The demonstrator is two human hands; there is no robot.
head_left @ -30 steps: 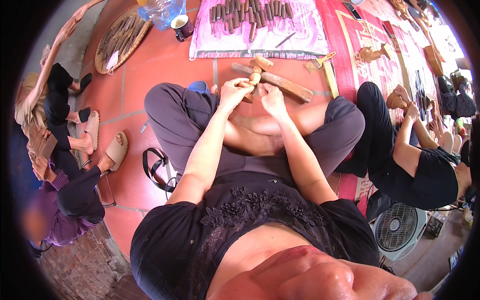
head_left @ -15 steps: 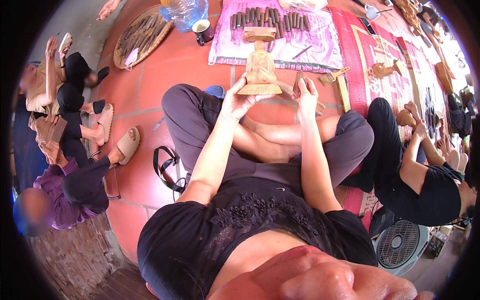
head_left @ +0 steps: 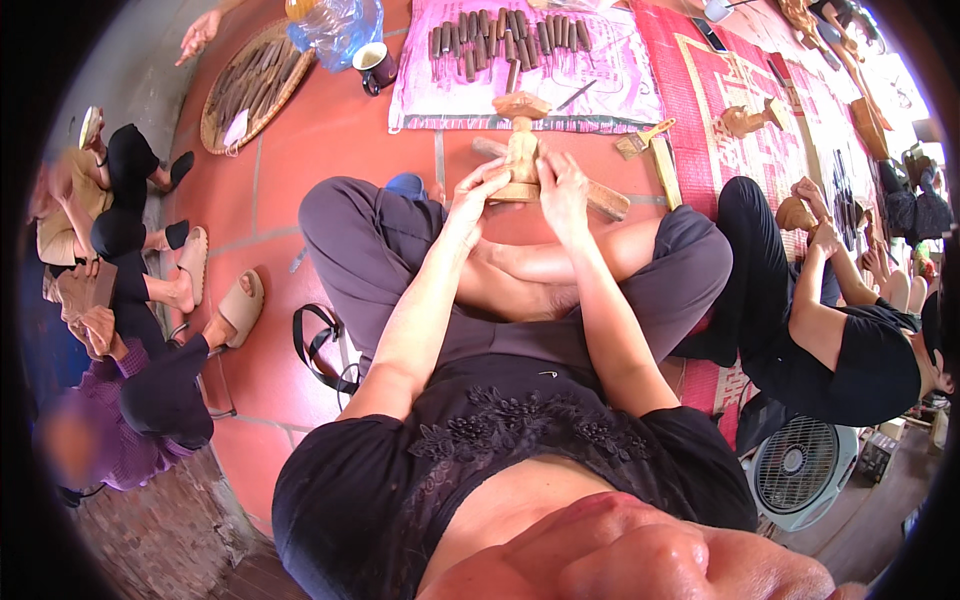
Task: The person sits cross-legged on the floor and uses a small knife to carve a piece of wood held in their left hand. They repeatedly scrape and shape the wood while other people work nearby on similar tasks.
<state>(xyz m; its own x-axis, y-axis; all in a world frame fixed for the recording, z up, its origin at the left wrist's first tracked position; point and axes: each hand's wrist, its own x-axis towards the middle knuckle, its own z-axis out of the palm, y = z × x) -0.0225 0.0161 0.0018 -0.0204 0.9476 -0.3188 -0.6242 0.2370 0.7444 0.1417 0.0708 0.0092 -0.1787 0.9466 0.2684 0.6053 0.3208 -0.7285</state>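
Note:
A pale carved wooden figure (head_left: 522, 150) with a flat-topped head block and a square base is held up over my crossed legs. My left hand (head_left: 474, 195) is closed around the left side of its base. My right hand (head_left: 565, 190) presses against the figure's right side with curled fingers. The small brown flat piece it held, which looks like folded sandpaper, is hidden now behind those fingers. Behind the figure, a thick wooden stick (head_left: 608, 202) lies slantwise on the floor.
Several dark-handled carving tools (head_left: 510, 42) lie on a pink sheet (head_left: 430, 95) ahead. A brush (head_left: 645, 138) and wood strip (head_left: 665, 172) lie right of the figure. A cup (head_left: 374, 68) and tool-filled basket (head_left: 215, 125) stand left. People sit on both sides; a fan (head_left: 795, 465) stands lower right.
My right hand has moved left and onto the figure's side. The figure has turned and tilted, and my left hand has shifted from under its base to its side.

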